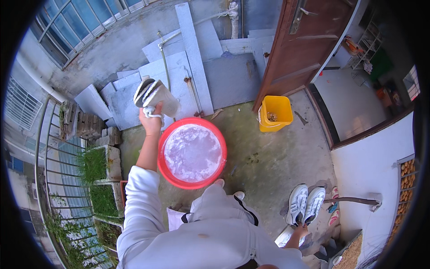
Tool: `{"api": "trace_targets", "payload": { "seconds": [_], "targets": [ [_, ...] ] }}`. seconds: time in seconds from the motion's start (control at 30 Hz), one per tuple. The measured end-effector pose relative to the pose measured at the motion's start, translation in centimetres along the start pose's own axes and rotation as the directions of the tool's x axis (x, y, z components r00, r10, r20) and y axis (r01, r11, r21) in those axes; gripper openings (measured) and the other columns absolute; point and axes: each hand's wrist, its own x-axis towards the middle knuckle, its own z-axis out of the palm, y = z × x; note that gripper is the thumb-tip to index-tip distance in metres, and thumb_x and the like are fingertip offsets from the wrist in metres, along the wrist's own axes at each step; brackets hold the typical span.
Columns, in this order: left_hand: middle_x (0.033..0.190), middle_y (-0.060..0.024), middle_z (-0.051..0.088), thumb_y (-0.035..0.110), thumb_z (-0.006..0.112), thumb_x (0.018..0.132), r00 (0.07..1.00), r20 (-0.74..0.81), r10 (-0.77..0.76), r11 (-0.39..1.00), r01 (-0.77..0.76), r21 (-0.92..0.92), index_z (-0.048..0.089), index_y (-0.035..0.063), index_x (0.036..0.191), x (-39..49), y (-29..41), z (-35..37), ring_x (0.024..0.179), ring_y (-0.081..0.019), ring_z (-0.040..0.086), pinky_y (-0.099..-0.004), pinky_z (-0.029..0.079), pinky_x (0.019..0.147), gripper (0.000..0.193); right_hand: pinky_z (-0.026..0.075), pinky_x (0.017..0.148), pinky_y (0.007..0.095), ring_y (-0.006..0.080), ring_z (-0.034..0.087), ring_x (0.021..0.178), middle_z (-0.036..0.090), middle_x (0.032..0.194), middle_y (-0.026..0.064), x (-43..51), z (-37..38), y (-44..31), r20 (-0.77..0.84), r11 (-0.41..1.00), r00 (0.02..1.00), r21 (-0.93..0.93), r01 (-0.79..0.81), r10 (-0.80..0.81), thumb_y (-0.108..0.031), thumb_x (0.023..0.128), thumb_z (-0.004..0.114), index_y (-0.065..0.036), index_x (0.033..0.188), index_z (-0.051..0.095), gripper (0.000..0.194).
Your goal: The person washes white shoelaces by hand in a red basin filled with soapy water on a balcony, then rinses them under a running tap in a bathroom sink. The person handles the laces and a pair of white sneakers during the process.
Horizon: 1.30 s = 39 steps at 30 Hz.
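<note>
My left hand [152,121] is raised beside the far left rim of a red plastic basin [162,169]. It grips a pale layered item [164,101] with dark faces and scalloped white edges; its exact kind is unclear. A thick white cord [152,113] is bunched at my fingers. Cloudy, foamy water [195,153] fills the basin on the ground before my feet. Low on my right side, my right hand [300,230] holds a pair of white sneakers [306,205] by the heels, toes pointing away. Another white shoe [285,236] shows partly beside that hand.
A yellow bucket [276,126] stands by the open brown door [302,43]. Grey boards [193,60] lean on the far wall near a tap [160,43]. Planters [114,163] line the left railing [43,161]. Pink-and-white shoes [334,218] lie by the right wall, under a projecting stick [352,200].
</note>
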Motion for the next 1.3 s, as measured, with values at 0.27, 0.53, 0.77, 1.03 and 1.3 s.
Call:
{"api": "trace_targets", "payload": {
  "seconds": [0.27,0.53,0.77,1.03,1.3],
  "targets": [
    [0.096,-0.0072,0.058,0.011,0.07,0.069,0.987,0.074,0.141,0.989,-0.144,0.034,0.053,-0.0015,0.101,3.4,-0.1,-1.8,0.084,-0.0124,0.052,-0.0258,0.042,0.075,0.038,0.045,0.072,0.0367,0.0283,0.06,0.076,0.064,0.083,0.016,-2.2,0.0,-1.5,0.049,0.994,0.994,-0.054,-0.097,0.1,-0.018,0.062,0.066,-0.002,0.093,0.063,0.035],
    [0.085,-0.0036,0.058,0.009,0.07,0.07,0.981,0.142,0.133,0.989,-0.14,0.041,0.053,-0.0026,0.099,3.8,-0.7,-0.9,0.072,-0.0092,0.05,-0.023,0.041,0.065,0.035,0.045,0.068,0.0344,0.0253,0.06,0.071,0.064,0.079,0.0149,-5.3,-0.8,-1.8,-0.052,0.992,0.992,-0.046,-0.116,0.114,-0.013,0.061,0.067,0.0,0.088,0.064,0.03],
    [0.067,-0.0036,0.054,0.011,0.061,0.076,0.838,-0.023,-0.546,0.777,0.496,-0.387,0.051,0.0073,0.081,5.1,-12.3,0.8,0.052,-0.0171,0.051,-0.0338,0.041,0.043,0.012,0.046,0.064,0.0344,0.024,0.061,0.066,0.064,0.075,0.0144,-7.1,-0.6,0.2,-0.174,0.986,0.975,-0.071,-0.153,0.138,-0.012,0.059,0.067,0.0,0.085,0.065,0.028],
    [0.088,-0.0084,0.059,0.024,0.051,0.084,0.337,0.48,-0.81,0.226,0.935,-0.274,0.051,0.0052,0.097,1.6,-23.8,7.4,0.07,-0.0221,0.058,-0.0315,0.046,0.056,0.023,0.046,0.068,0.0356,0.029,0.061,0.071,0.064,0.079,0.0169,-8.9,-2.1,1.5,-0.197,0.943,0.929,-0.052,-0.329,0.314,-0.013,0.061,0.067,0.001,0.088,0.063,0.031],
    [0.089,-0.0059,0.06,0.026,0.054,0.082,0.126,0.675,-0.727,0.02,0.987,-0.162,0.052,0.0073,0.097,-9.2,-20.1,30.4,0.074,-0.0206,0.057,-0.0327,0.045,0.063,0.024,0.046,0.067,0.0342,0.027,0.062,0.072,0.064,0.078,0.0162,-2.6,0.0,-0.5,-0.268,0.862,0.83,0.008,-0.506,0.49,-0.01,0.062,0.065,0.003,0.087,0.063,0.028]
  ]
}}
